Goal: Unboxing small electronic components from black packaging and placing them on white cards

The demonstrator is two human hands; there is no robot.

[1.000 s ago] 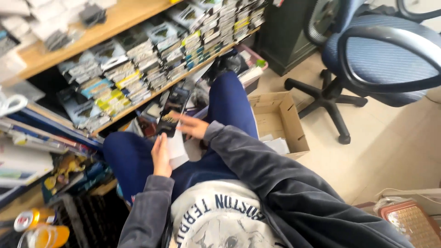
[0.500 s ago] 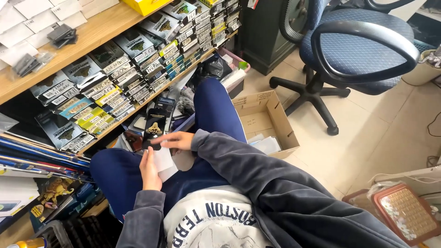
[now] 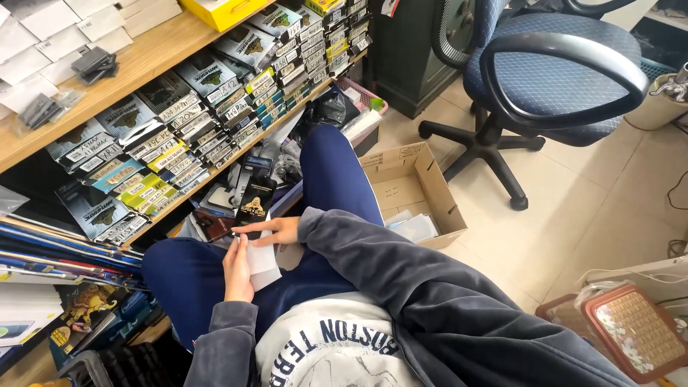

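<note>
I sit on the floor with my legs in blue trousers stretched toward a low shelf. My left hand holds a flat white sleeve upright over my lap. My right hand grips a slim black packet with a gold emblem at its lower end, right above the white sleeve. The two hands are close together and the packet's bottom edge meets the sleeve's top. Grey jacket sleeves cover both forearms.
A wooden shelf on the left carries rows of small boxed packets. An open cardboard box stands by my right leg. A blue office chair is behind it on the tiled floor. A red-rimmed tray lies at the lower right.
My view has shifted slightly. Both hands stay together over my lap, and the black packet has come closer to the white sleeve.
</note>
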